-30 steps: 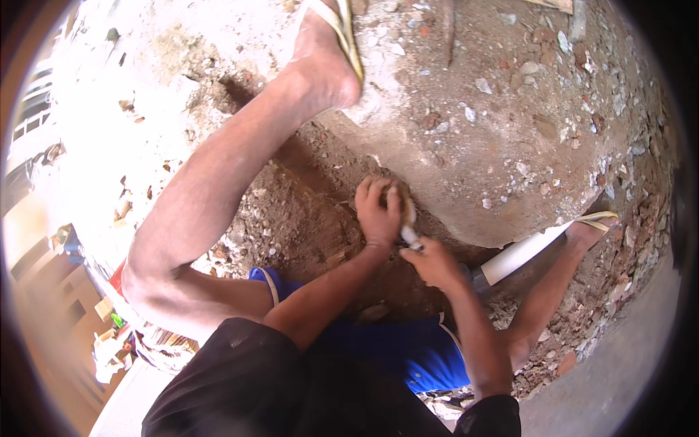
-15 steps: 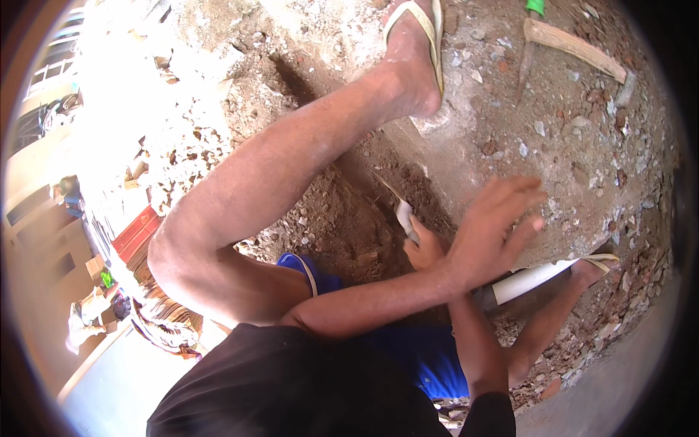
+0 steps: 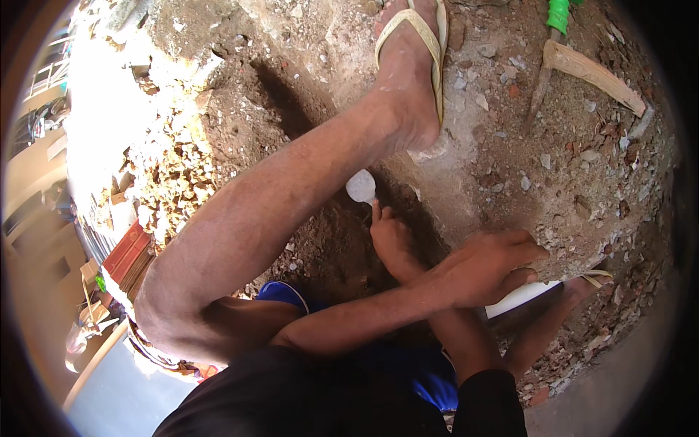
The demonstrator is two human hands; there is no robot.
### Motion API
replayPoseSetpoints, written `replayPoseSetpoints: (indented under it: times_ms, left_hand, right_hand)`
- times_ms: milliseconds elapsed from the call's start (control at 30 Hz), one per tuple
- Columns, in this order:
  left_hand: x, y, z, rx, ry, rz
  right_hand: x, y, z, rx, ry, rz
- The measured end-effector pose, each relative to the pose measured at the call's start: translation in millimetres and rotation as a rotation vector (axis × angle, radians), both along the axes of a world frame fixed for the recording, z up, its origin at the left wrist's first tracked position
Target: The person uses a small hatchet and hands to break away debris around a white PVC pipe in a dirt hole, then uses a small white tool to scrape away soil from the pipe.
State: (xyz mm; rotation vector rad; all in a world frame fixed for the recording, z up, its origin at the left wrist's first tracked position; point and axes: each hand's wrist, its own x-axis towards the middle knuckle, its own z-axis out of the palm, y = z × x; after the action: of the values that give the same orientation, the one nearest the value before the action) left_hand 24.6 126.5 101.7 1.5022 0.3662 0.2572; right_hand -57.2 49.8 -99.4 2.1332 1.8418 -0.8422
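My right hand (image 3: 397, 244) reaches into the narrow dirt trench (image 3: 416, 207), its fingers closed on a pale tool with a rounded, flat end (image 3: 361, 186). That end lies beside my bent leg (image 3: 284, 193); the tool's handle is mostly hidden by the hand. Across my right forearm passes my left arm, and my left hand (image 3: 495, 268) hangs palm down at the trench's right edge. Its fingers stretch out with the thumb apart, and nothing shows in it. Just below it lies a white pipe (image 3: 523, 297), partly covered by the hand.
On the rubble at upper right lie a metal rod with a green grip (image 3: 558, 16) and a wooden handle (image 3: 593, 71) across it. My sandalled foot (image 3: 408, 69) stands on the trench's far side. At left are reddish stacked pieces (image 3: 127, 251) and a pale blue flat surface (image 3: 135, 386).
My right hand has moved up and left along the trench, turning the tool's broad face into view. My left hand has come down toward the trench edge, its fingers less spread.
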Motion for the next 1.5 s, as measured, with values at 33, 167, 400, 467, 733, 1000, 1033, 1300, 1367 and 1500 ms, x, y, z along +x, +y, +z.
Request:
replayPoseSetpoints:
  times_ms: [33,167,400,467,733,1000,1033,1300,1367,1500]
  left_hand:
    - [-2.4,-2.1,-0.1,0.082,0.021,0.012]
    - [-25.2,-39.9,-50.0,0.002,0.126,0.233]
    - [-117.6,-60.1,-219.8,-0.084,0.670,1.288]
    - [-134.3,-48.1,-244.3,-0.027,0.724,1.215]
    - [-146.3,-32.3,-289.4,0.255,0.846,0.543]
    - [-111.0,-109.4,-287.1,0.334,1.143,0.219]
    - [-111.2,-113.6,-283.5,0.310,1.131,0.247]
    - [-116.2,-127.3,-284.8,0.353,1.083,0.313]
    - [-116.8,-125.8,-283.1,0.323,1.066,0.360]
    - [-118.6,-118.0,-284.5,0.220,1.056,0.457]
  right_hand:
    - [11.7,-34.0,9.9,-0.044,0.015,0.008]
    - [49.1,-159.0,29.6,0.024,0.089,-0.238]
    - [67.6,-117.7,69.9,-0.133,0.087,-0.136]
    - [66.5,-82.4,39.0,-0.069,0.069,-0.205]
    - [58.0,-177.8,63.6,-0.230,0.199,-0.390]
    - [116.5,-298.4,114.7,-0.180,0.167,-0.777]
    - [120.3,-297.7,114.9,-0.252,0.140,-0.767]
    - [101.5,-279.6,90.7,-0.269,0.179,-0.604]
    - [97.1,-276.9,92.4,-0.161,0.186,-0.528]
    - [100.8,-258.9,73.9,-0.103,0.087,-0.550]
